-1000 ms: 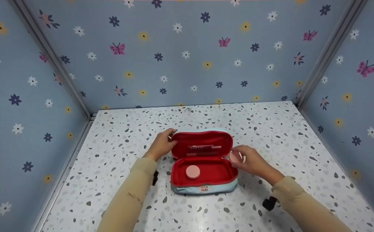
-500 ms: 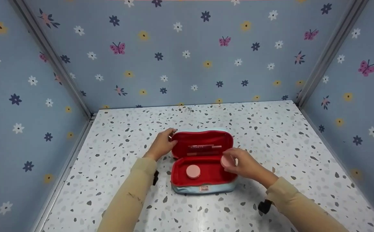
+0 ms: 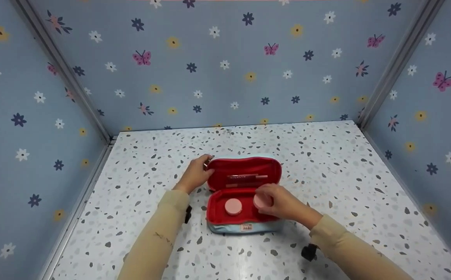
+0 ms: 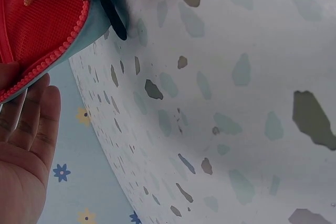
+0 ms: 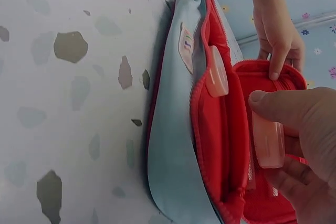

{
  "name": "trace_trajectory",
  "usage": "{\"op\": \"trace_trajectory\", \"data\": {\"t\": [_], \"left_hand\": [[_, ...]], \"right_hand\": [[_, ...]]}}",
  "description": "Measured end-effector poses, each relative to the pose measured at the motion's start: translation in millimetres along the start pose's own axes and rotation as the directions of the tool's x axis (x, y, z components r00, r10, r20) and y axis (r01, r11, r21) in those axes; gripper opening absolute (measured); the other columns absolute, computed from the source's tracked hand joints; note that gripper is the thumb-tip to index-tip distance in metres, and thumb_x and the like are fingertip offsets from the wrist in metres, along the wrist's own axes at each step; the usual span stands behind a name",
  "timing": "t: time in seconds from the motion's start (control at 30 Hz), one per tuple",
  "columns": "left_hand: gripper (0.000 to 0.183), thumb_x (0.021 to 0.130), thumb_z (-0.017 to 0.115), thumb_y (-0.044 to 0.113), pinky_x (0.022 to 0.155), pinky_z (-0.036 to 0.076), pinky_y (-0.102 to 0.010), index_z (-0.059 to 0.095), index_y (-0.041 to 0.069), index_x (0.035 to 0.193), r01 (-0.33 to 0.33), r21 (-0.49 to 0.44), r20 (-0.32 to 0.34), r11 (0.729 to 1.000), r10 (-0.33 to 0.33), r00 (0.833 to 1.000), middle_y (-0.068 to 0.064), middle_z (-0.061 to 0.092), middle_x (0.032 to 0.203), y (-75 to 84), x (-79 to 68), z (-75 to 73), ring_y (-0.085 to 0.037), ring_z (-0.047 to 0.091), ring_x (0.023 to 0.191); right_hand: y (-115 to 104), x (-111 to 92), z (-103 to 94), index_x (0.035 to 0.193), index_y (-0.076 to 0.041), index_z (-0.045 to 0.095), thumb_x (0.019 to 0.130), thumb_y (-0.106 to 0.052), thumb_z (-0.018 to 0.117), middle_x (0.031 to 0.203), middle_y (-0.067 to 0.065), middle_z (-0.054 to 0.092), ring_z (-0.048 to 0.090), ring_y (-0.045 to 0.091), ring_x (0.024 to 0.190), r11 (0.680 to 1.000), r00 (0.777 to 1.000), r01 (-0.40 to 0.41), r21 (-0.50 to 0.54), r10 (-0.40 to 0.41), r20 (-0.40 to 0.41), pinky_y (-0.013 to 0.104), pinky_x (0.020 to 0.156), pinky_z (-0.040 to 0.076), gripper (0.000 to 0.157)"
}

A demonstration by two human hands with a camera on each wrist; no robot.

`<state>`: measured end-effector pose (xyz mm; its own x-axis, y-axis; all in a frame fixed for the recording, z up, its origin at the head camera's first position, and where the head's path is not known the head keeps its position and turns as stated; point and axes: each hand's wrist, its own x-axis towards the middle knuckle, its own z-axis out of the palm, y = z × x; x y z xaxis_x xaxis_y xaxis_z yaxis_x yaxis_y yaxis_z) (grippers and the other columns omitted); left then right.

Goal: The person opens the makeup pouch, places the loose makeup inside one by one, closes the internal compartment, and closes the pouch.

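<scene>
A light blue zip pouch with a red lining [image 3: 219, 228] lies unzipped, its lid [image 3: 245, 166] raised at the back. My left hand [image 3: 194, 175] holds the lid's left edge, thumb inside and fingers behind. Between thumb and fingers, my right hand [image 3: 284, 202] grips a round pink container [image 5: 268, 137] over the right part of the pouch. Another round pink container [image 3: 233, 206] sits in the left of the lower compartment. A slim tube with a pink end [image 3: 247, 179] lies in the lid's mesh pocket.
The pouch stands on a white speckled tabletop [image 3: 163, 155]. Blue flowered panels [image 3: 225, 66] rise at the back and on both sides. A dark zip pull [image 4: 114, 17] hangs off the pouch's side.
My right hand has carried the pink container leftward, from the pouch's right edge to over its lower compartment. My left hand has stayed at the lid.
</scene>
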<state>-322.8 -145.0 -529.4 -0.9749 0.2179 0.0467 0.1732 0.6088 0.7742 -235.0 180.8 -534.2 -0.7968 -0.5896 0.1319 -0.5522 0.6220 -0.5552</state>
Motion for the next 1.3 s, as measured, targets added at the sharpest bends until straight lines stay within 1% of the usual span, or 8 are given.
{"op": "trace_trajectory", "data": {"t": [0.07, 0.2, 0.3, 0.43, 0.6, 0.83, 1.1, 1.3], "left_hand": [[0.043, 0.103, 0.067, 0.002, 0.097, 0.064, -0.044, 0.062, 0.002, 0.146, -0.007, 0.0, -0.004, 1.0, 0.007, 1.0, -0.019, 0.071, 0.128, 0.7, -0.4, -0.2, -0.031, 0.071, 0.112], [0.042, 0.103, 0.068, 0.001, 0.096, 0.064, -0.045, 0.063, 0.001, 0.145, -0.02, 0.003, -0.01, 1.0, 0.02, 1.0, -0.019, 0.072, 0.127, 1.9, -1.2, -0.4, -0.031, 0.071, 0.111], [0.042, 0.103, 0.068, 0.001, 0.097, 0.064, -0.045, 0.064, 0.002, 0.144, -0.02, 0.002, -0.011, 1.0, 0.02, 1.0, -0.019, 0.072, 0.126, 1.4, -1.2, 0.1, -0.032, 0.071, 0.111], [0.042, 0.103, 0.068, 0.001, 0.097, 0.064, -0.045, 0.064, 0.002, 0.145, -0.019, -0.004, -0.012, 1.0, 0.019, 1.0, -0.019, 0.072, 0.126, 0.0, -0.7, 0.9, -0.032, 0.071, 0.111], [0.043, 0.103, 0.068, 0.002, 0.097, 0.064, -0.044, 0.063, 0.002, 0.146, -0.017, 0.003, -0.012, 1.0, 0.018, 1.0, -0.019, 0.072, 0.127, -0.4, -0.3, 1.3, -0.031, 0.071, 0.112], [0.043, 0.103, 0.068, 0.003, 0.098, 0.064, -0.045, 0.063, 0.002, 0.146, -0.011, 0.007, -0.005, 1.0, 0.011, 1.0, -0.018, 0.072, 0.128, 0.1, -0.7, 0.7, -0.031, 0.071, 0.113], [0.042, 0.103, 0.067, 0.003, 0.097, 0.064, -0.045, 0.063, 0.002, 0.145, -0.016, -0.001, -0.002, 1.0, 0.016, 1.0, -0.019, 0.071, 0.128, 0.4, -0.7, -0.3, -0.031, 0.071, 0.112], [0.044, 0.104, 0.067, 0.003, 0.098, 0.063, -0.045, 0.062, 0.002, 0.147, -0.006, -0.004, 0.0, 1.0, 0.006, 1.0, -0.02, 0.07, 0.129, 0.3, -0.8, -0.1, -0.033, 0.071, 0.114]], "right_hand": [[-3, 2, 3.2, 0.133, 0.003, 0.072, 0.09, -0.013, 0.088, 0.129, 0.014, 0.075, 0.068, 0.032, 0.12, 1.0, 1.0, 0.017, -0.006, -0.016, 0.005, 0.055, 0.107, 0.057, 0.049], [-7, 6, 9.8, 0.135, 0.003, 0.071, 0.091, -0.014, 0.087, 0.132, 0.014, 0.075, 0.067, 0.032, 0.123, 1.0, 0.999, 0.013, 0.009, -0.014, 0.03, 0.055, 0.11, 0.056, 0.05], [-8, 9, 14.5, 0.137, 0.001, 0.07, 0.092, -0.015, 0.086, 0.135, 0.013, 0.074, 0.066, 0.03, 0.125, 1.0, 0.999, -0.009, 0.017, 0.008, 0.053, 0.054, 0.111, 0.056, 0.05], [-8, 11, 19.5, 0.138, 0.0, 0.07, 0.093, -0.016, 0.086, 0.134, 0.012, 0.074, 0.066, 0.028, 0.123, 0.999, 0.997, -0.032, 0.022, 0.03, 0.068, 0.053, 0.109, 0.057, 0.05], [-5, 12, 24.0, 0.137, -0.002, 0.071, 0.093, -0.016, 0.086, 0.135, 0.012, 0.073, 0.066, 0.028, 0.123, 0.999, 0.997, -0.046, 0.012, 0.045, 0.069, 0.053, 0.11, 0.056, 0.05], [1, 13, 29.5, 0.134, -0.003, 0.073, 0.093, -0.017, 0.086, 0.132, 0.012, 0.075, 0.067, 0.03, 0.125, 0.999, 0.998, -0.017, -0.029, 0.019, 0.063, 0.053, 0.112, 0.054, 0.045], [4, 12, 32.7, 0.135, -0.005, 0.073, 0.094, -0.017, 0.084, 0.131, 0.01, 0.075, 0.068, 0.028, 0.122, 0.998, 0.996, -0.043, -0.039, 0.046, 0.071, 0.052, 0.111, 0.056, 0.044], [5, 13, 34.9, 0.135, -0.005, 0.072, 0.094, -0.016, 0.084, 0.131, 0.01, 0.075, 0.067, 0.029, 0.123, 0.997, 0.995, -0.054, -0.047, 0.058, 0.079, 0.052, 0.112, 0.055, 0.044]]}}
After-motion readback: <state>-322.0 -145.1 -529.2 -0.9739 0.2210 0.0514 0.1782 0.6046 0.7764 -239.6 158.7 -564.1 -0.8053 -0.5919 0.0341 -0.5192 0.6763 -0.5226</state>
